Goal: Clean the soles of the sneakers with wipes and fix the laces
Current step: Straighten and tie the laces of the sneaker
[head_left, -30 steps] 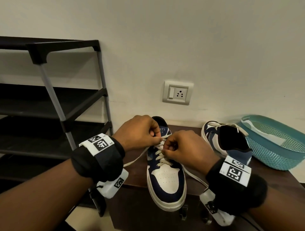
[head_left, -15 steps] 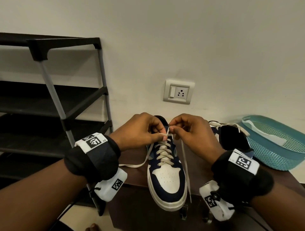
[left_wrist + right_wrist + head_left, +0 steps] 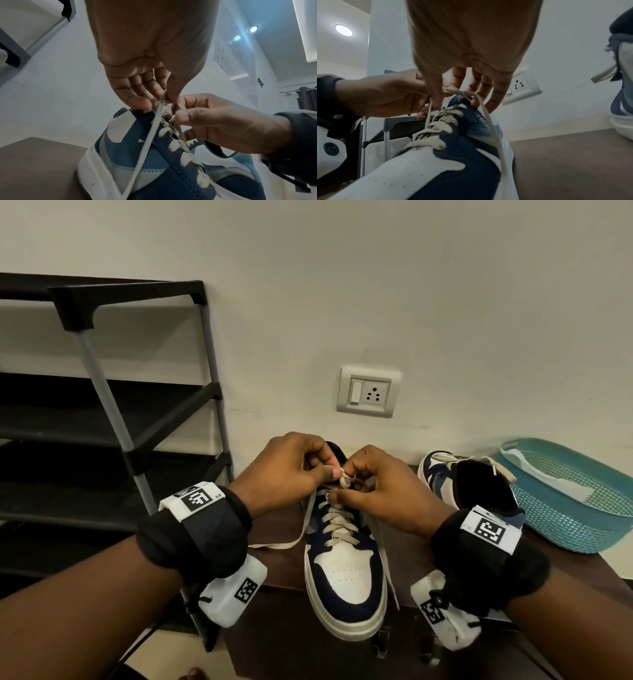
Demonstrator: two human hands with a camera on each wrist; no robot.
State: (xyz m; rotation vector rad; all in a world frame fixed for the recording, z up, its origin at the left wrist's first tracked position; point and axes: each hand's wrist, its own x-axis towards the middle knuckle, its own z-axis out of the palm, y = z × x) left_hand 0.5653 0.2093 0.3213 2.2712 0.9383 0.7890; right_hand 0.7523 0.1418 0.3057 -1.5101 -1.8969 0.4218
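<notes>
Both hands, left hand (image 3: 287, 470) and right hand (image 3: 383, 491), pinch the cream lace (image 3: 346, 479) above the navy sneaker (image 3: 344, 570) on the worktop (image 3: 274, 645).

Bare table (image 3: 281, 522) lies at nine o'clock of the near sneaker (image 3: 344, 573), crossed by a loose lace end (image 3: 291, 542). At three o'clock, the second sneaker (image 3: 472, 484) and teal basket (image 3: 582, 508) block passage; the shoe rack (image 3: 113, 412) bounds the far nine o'clock side.

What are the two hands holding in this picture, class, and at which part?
Both the left hand and the right hand pinch the lace near the sneaker's top eyelets.
</notes>
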